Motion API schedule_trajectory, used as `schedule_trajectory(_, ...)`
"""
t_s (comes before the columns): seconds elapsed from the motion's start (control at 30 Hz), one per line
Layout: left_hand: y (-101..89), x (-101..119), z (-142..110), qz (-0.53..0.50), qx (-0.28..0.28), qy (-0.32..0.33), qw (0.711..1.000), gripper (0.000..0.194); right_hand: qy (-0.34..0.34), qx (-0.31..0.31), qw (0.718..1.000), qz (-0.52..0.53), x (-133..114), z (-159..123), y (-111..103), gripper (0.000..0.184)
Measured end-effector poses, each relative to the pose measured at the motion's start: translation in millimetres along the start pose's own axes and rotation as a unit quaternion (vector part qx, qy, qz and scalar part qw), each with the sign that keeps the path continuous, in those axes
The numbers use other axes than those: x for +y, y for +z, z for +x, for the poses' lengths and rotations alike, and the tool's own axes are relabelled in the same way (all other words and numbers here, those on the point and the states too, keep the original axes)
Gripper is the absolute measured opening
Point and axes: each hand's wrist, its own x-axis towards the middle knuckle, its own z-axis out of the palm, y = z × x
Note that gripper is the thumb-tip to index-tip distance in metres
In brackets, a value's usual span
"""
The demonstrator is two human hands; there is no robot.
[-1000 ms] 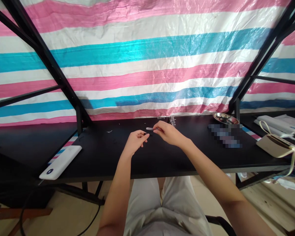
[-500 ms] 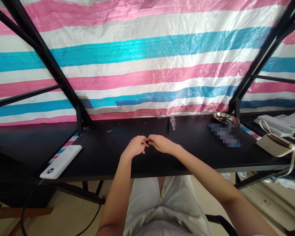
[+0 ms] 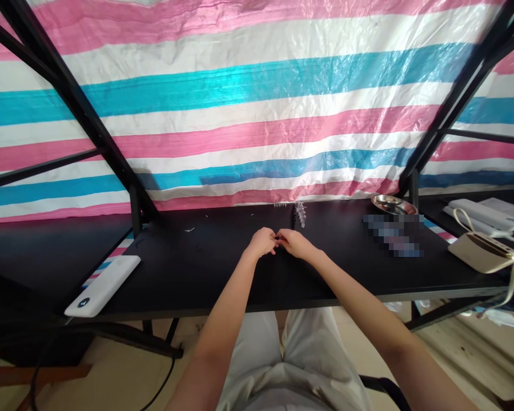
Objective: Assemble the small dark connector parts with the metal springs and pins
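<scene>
My left hand (image 3: 263, 242) and my right hand (image 3: 296, 242) meet fingertip to fingertip above the black table (image 3: 188, 268). Both are closed in a pinch. A small dark thing shows between the fingertips, too small to name. Just beyond my right hand lies a group of small clear, ridged pieces (image 3: 300, 214) with a dark row beside it. Farther back, near the table's rear edge, is a short row of tiny pale pieces (image 3: 280, 205).
A white power bank (image 3: 105, 285) lies at the table's left edge. To the right are a shiny metal dish (image 3: 394, 205), a blurred-out item (image 3: 392, 235) and a beige pouch (image 3: 482, 251) with a strap. A bit of white thread (image 3: 189, 230) lies at the left.
Both hands have moved right and slightly away from me, toward the clear pieces. They stay together at the fingertips. The view has shifted very slightly.
</scene>
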Motion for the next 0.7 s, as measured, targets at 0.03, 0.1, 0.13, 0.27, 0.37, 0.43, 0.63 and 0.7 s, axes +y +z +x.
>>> schedule_trajectory(0.03, 4.9, 1.6, 6.8, 0.004, 0.004, 0.006, 1.0, 0.008, 0.007, 0.011, 1.0, -0.002, 6.4, -1.3, -1.9, 0.009)
schedule_trajectory(0.1, 14.6, 4.8, 19.3, 0.004, 0.016, 0.024, 1.0, 0.01, 0.024, 0.03, 0.999, -0.006, 19.3, -3.4, -5.4, 0.01)
schedule_trajectory(0.13, 19.5, 6.5, 24.9, 0.002, 0.024, 0.038, 0.999, 0.011, 0.035, 0.039, 0.999, -0.008, 25.9, -4.1, -6.9, 0.01)
schedule_trajectory(0.27, 38.6, 11.3, 41.7, 0.025, 0.09, 0.098, 0.991, 0.014, 0.086, 0.068, 0.994, 0.0, 50.4, -5.1, -11.0, 0.01)
schedule_trajectory(0.37, 50.0, 9.6, 50.0, 0.03, 0.122, 0.139, 0.982, 0.016, 0.103, 0.079, 0.991, 0.015, 62.5, -4.9, -12.8, 0.009)
schedule_trajectory(0.43, 54.4, 6.4, 54.5, 0.023, 0.126, 0.152, 0.98, 0.017, 0.107, 0.085, 0.99, 0.026, 66.5, -4.4, -13.3, 0.009)
schedule_trajectory(0.63, 58.5, -1.8, 61.3, 0.023, 0.139, 0.174, 0.975, 0.02, 0.115, 0.108, 0.987, 0.04, 69.8, -3.1, -7.9, 0.007)
schedule_trajectory(0.7, 59.6, -2.2, 61.0, 0.034, 0.147, 0.172, 0.973, 0.021, 0.117, 0.112, 0.986, 0.04, 70.8, -3.6, -5.7, 0.006)
